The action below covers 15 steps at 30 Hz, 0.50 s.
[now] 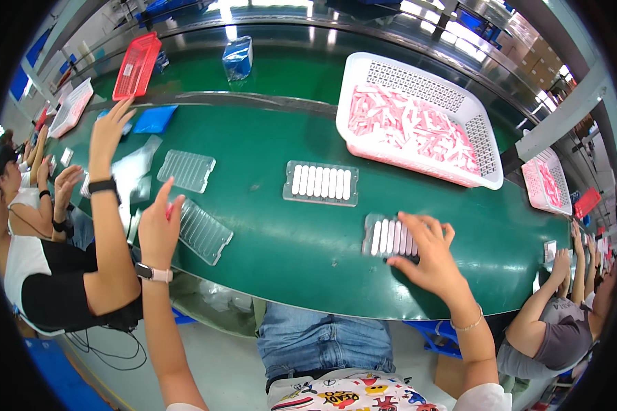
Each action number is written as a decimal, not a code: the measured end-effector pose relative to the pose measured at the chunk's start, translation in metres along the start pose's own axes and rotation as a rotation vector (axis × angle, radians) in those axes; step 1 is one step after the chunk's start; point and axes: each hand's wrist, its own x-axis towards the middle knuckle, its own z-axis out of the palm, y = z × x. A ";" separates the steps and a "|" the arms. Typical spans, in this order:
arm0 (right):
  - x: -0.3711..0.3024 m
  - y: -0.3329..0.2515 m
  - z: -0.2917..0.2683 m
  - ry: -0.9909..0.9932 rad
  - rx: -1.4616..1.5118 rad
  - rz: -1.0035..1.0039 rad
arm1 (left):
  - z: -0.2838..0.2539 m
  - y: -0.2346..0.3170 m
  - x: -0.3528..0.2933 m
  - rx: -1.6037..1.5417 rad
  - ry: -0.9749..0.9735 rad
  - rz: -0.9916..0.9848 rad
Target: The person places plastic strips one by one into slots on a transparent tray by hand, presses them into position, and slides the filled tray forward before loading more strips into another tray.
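My right hand (430, 255) spans a clear plastic tray (367, 236) at the right of the table, thumb at its near edge and fingers at its far edge. A row of white sticks (384, 238) lies in that tray, partly hidden by the hand. My left hand (159, 229) is raised beside an unfilled clear tray (204, 234), index finger and thumb apart. A small pink spot shows between them, too small to name. Between my hands, farther away, sits another clear tray (288, 195) with several white sticks. A further unfilled tray (187, 170) lies beyond my left hand.
A white basket (487, 147) heaped with pink and white sticks (411, 127) stands at the back right. Farther left are a blue packet (155, 119), a red basket (137, 65) and a blue-wrapped block (238, 58). A co-worker's arm (108, 198) reaches in close on my left.
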 end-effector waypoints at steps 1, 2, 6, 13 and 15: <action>0.007 0.011 -0.001 0.041 0.013 0.036 | 0.002 -0.001 0.012 0.042 -0.004 0.007; 0.016 0.019 -0.003 0.043 0.053 0.078 | 0.003 -0.004 0.023 0.085 -0.008 0.012; 0.052 0.032 0.008 0.090 0.075 0.055 | 0.019 -0.025 0.043 -0.016 -0.093 -0.001; 0.087 0.007 0.022 0.074 -0.003 -0.084 | 0.016 0.004 0.018 -0.107 -0.113 -0.067; 0.092 -0.003 0.028 0.094 -0.105 -0.164 | 0.019 0.014 0.003 -0.089 -0.105 -0.090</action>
